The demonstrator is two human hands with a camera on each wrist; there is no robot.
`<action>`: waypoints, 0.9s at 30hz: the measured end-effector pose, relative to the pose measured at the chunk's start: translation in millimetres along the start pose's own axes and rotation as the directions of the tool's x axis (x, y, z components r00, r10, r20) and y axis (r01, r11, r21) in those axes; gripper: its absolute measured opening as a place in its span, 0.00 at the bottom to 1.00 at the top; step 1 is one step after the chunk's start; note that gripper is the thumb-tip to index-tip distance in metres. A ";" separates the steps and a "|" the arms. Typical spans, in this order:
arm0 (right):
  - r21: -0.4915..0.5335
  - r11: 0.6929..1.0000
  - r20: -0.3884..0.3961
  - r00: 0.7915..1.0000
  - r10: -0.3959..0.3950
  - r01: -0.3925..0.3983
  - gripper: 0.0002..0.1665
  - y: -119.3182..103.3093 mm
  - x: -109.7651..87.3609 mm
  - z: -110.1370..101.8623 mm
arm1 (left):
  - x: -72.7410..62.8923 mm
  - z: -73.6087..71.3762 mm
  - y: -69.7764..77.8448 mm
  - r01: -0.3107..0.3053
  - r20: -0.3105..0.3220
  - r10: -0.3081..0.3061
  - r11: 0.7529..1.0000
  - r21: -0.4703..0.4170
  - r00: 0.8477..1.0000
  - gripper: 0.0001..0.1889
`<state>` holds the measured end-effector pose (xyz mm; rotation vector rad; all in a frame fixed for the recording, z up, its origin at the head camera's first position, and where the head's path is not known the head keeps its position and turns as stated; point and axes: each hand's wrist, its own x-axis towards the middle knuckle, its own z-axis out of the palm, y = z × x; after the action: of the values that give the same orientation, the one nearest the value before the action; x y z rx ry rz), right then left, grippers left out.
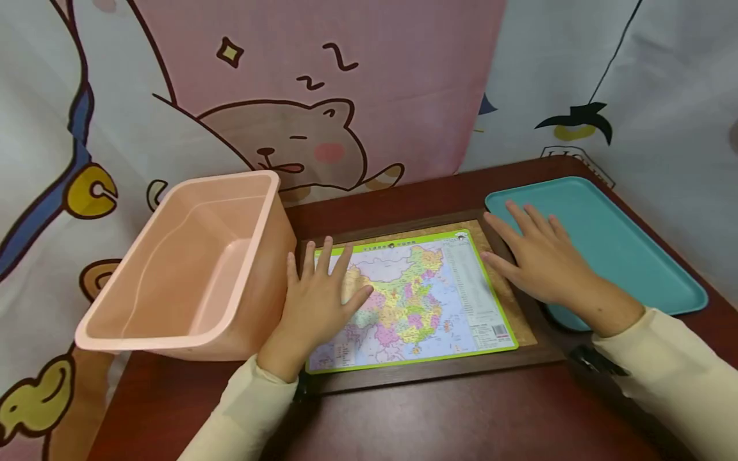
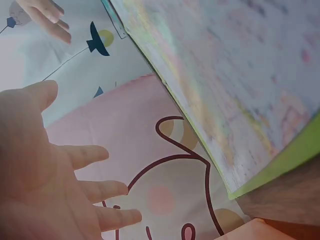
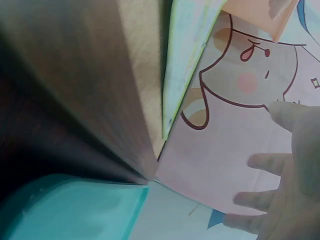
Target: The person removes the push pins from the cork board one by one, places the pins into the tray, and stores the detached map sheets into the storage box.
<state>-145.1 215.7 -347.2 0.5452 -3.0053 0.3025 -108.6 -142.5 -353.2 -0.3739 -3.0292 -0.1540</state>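
Note:
A map point(image 1: 398, 301) with a green border lies on a wood-framed cork board point(image 1: 516, 314), with pins point(image 1: 391, 246) along its top edge. My left hand point(image 1: 317, 304) hovers over the map's left side, fingers spread and nothing held. Over the board's right edge and the near side of a teal tray point(image 1: 628, 262) is my right hand point(image 1: 542, 262), also spread and holding nothing. In the left wrist view the left palm point(image 2: 55, 185) appears apart from the map point(image 2: 215, 100). The right wrist view has the right fingers point(image 3: 265, 200) away from the board's frame point(image 3: 75, 75).
A deep pink plastic tub point(image 1: 273, 256) stands left of the board, close to the left hand. Both share a dark red-brown table point(image 1: 461, 416). Behind rises a cartoon-printed cloth point(image 1: 403, 96). A black strap-like thing point(image 1: 594, 360) shows beneath the right wrist.

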 end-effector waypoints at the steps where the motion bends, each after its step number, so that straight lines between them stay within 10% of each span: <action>1: 0.003 1.000 -0.001 1.000 -0.003 0.003 0.42 -0.9 -0.4 -0.4 | 0.1 0.1 0.2 -0.003 0.003 0.003 1.000 -0.009 1.000 0.42; 20: 0.274 0.955 -0.196 0.979 -0.058 0.112 0.27 -27.2 1.7 -3.6 | -6.7 8.3 -5.3 -0.054 -0.075 0.048 0.995 -0.082 0.996 0.25; 27: 0.285 0.945 -0.242 0.966 -0.091 0.161 0.22 -35.9 12.2 -0.3 | -5.6 5.6 -18.7 0.005 0.013 -0.002 0.980 -0.200 1.000 0.25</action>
<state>-143.7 178.6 -339.2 0.6731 -2.7027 0.7683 -108.3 -161.3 -360.9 -0.3855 -3.0353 -0.4616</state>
